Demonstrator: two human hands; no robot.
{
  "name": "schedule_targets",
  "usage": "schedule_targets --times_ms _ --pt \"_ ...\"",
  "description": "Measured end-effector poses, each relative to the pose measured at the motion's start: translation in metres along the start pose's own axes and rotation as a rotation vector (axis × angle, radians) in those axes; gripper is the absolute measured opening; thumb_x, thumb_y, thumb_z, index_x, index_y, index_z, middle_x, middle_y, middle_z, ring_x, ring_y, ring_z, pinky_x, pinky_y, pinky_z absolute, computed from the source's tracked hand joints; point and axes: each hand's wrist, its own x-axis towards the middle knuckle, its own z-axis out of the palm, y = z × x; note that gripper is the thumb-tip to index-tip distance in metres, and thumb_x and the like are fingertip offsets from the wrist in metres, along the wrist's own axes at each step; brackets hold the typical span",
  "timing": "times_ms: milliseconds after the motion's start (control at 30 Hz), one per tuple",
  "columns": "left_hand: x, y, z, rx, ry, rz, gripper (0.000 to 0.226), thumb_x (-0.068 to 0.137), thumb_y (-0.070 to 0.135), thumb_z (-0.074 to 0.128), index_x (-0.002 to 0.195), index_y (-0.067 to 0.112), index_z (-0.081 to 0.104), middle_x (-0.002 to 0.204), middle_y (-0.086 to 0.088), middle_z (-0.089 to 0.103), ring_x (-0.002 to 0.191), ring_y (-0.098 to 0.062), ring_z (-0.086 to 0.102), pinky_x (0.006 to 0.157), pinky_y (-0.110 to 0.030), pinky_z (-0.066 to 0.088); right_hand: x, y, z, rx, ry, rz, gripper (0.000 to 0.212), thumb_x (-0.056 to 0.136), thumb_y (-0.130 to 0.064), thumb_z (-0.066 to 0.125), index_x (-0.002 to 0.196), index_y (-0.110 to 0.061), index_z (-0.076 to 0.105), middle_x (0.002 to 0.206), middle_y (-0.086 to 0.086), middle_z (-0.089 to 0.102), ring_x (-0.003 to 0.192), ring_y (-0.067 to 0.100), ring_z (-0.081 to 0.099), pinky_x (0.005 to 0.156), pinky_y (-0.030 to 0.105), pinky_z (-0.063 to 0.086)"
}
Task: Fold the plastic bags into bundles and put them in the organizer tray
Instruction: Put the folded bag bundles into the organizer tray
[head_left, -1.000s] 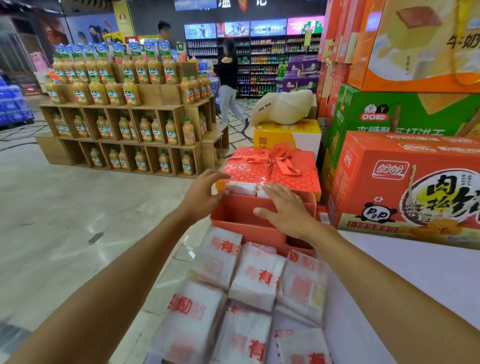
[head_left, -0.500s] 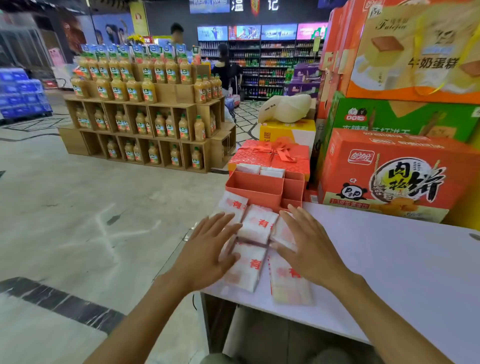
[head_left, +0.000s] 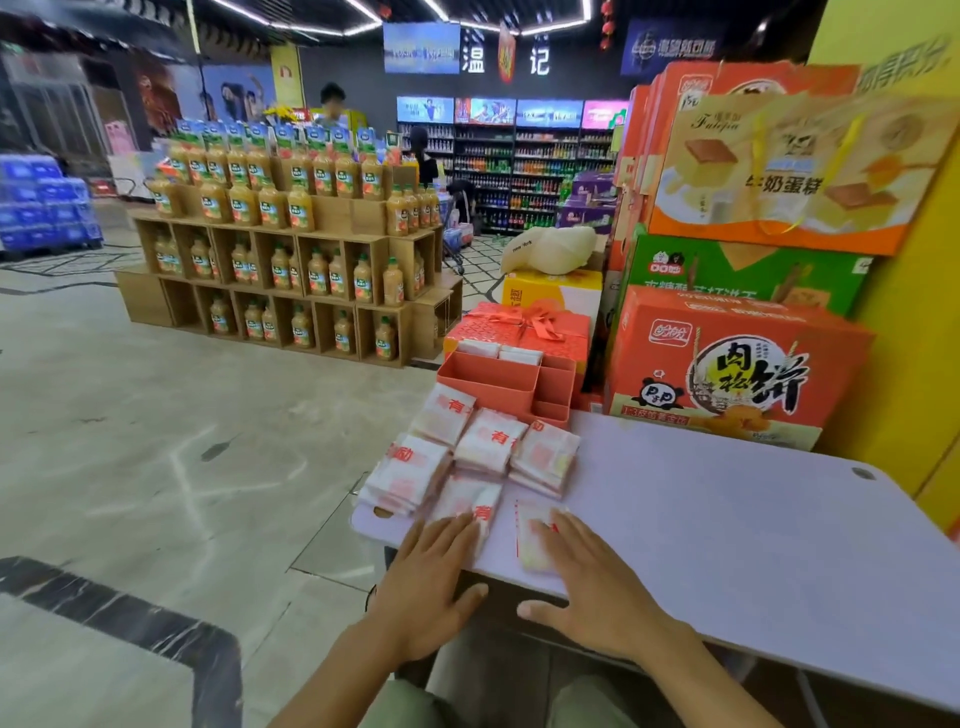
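Note:
Several folded white plastic bags with red print (head_left: 488, 441) lie in a cluster at the left end of a pale table (head_left: 727, 519). Behind them stands an orange organizer tray (head_left: 493, 382) with two white bundles (head_left: 501, 352) in its rear compartment. My left hand (head_left: 431, 577) lies flat with straight fingers, its tips on the near bag (head_left: 470, 499). My right hand (head_left: 592, 577) lies flat over another bag (head_left: 530, 540) at the table's front edge. Neither hand grips anything.
Large orange and green snack cartons (head_left: 737, 364) are stacked along the table's far right. A red gift box with a ribbon (head_left: 519, 325) sits behind the tray. A wooden juice-bottle display (head_left: 291, 260) stands on the floor to the left. People stand far back.
Both hands left the tray and drew back toward me, ending flat on the nearest bags at the table's front edge. The view pulled back and upward.

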Motion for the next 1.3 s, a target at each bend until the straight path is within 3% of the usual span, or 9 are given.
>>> schedule_targets --times_ms 100,200,300,533,667,867,967,1100,1300 --pt "-0.007 0.001 0.004 0.017 0.026 0.037 0.078 0.088 0.052 0.056 0.157 0.031 0.027 0.16 0.01 0.029 0.143 -0.02 0.03 0.125 -0.04 0.021 -0.013 0.003 0.002 -0.035 0.031 0.01 0.103 0.078 -0.09 0.03 0.16 -0.039 -0.007 0.168 -0.012 -0.016 0.156 0.015 -0.013 0.121 0.034 -0.005" --pt "-0.009 0.003 0.01 0.017 0.098 0.088 0.072 0.076 0.036 0.071 0.144 0.031 0.047 0.138 0.009 0.046 0.116 -0.021 0.05 0.098 -0.039 0.048 -0.021 0.004 0.008 -0.024 0.112 0.031 0.084 0.092 -0.073 0.045 0.159 -0.041 0.007 0.17 -0.012 0.0 0.157 0.017 0.001 0.118 0.03 0.0" --pt "-0.009 0.005 0.009 -0.044 0.157 0.095 0.066 0.067 0.031 0.08 0.129 0.035 0.058 0.128 0.011 0.048 0.107 -0.018 0.053 0.088 -0.033 0.047 -0.032 0.007 0.01 0.033 0.211 0.024 0.063 0.097 -0.053 0.055 0.153 -0.041 0.029 0.163 -0.013 0.026 0.151 0.013 0.023 0.119 0.024 0.013" --pt "-0.016 0.001 0.001 -0.252 0.169 0.187 0.062 0.076 0.015 0.064 0.131 0.042 0.057 0.148 0.017 0.048 0.143 -0.008 0.036 0.112 -0.035 0.041 -0.041 0.02 0.007 0.152 0.318 0.024 0.044 0.085 -0.027 0.07 0.128 -0.03 0.065 0.14 -0.008 0.056 0.133 0.015 0.049 0.112 0.032 0.045" --pt "-0.011 -0.005 -0.011 -0.235 0.186 0.158 0.064 0.078 0.014 0.069 0.133 0.046 0.059 0.138 0.021 0.057 0.127 -0.005 0.054 0.101 -0.022 0.047 -0.029 0.023 -0.011 0.162 0.294 0.062 0.034 0.098 -0.032 0.064 0.132 -0.035 0.063 0.131 -0.017 0.062 0.112 0.009 0.063 0.096 0.007 0.043" --pt "0.012 -0.011 -0.039 -0.392 0.339 0.152 0.047 0.09 0.006 0.067 0.12 0.041 0.065 0.116 0.028 0.065 0.103 0.003 0.064 0.083 -0.021 0.057 -0.003 0.022 -0.05 0.212 0.375 0.084 0.037 0.1 -0.036 0.061 0.137 -0.032 0.06 0.136 -0.014 0.062 0.116 0.012 0.065 0.097 0.008 0.04" --pt "0.032 -0.011 -0.059 -0.47 0.419 0.128 0.031 0.092 0.013 0.073 0.114 0.035 0.07 0.108 0.027 0.069 0.097 0.006 0.065 0.079 -0.016 0.056 0.012 0.022 -0.066 0.293 0.401 0.083 0.037 0.098 -0.032 0.065 0.133 -0.027 0.058 0.131 -0.007 0.065 0.108 0.014 0.067 0.074 -0.004 0.039" --pt "0.072 -0.028 -0.093 -0.435 0.474 0.178 0.026 0.09 0.017 0.073 0.115 0.025 0.074 0.11 0.016 0.074 0.097 -0.001 0.069 0.082 -0.024 0.059 0.044 0.024 -0.088 0.364 0.477 0.039 0.035 0.094 -0.021 0.071 0.117 -0.037 0.05 0.124 0.0 0.067 0.105 0.023 0.067 0.063 0.001 0.042" --pt "0.161 -0.067 -0.132 -0.444 0.566 0.169 0.021 0.088 0.008 0.076 0.106 0.019 0.077 0.098 0.01 0.076 0.085 -0.005 0.07 0.072 -0.034 0.057 0.122 0.038 -0.12 0.631 0.638 0.076 0.039 0.081 -0.015 0.084 0.095 -0.036 0.055 0.09 -0.013 0.069 0.078 0.001 0.065 0.062 0.012 0.047"
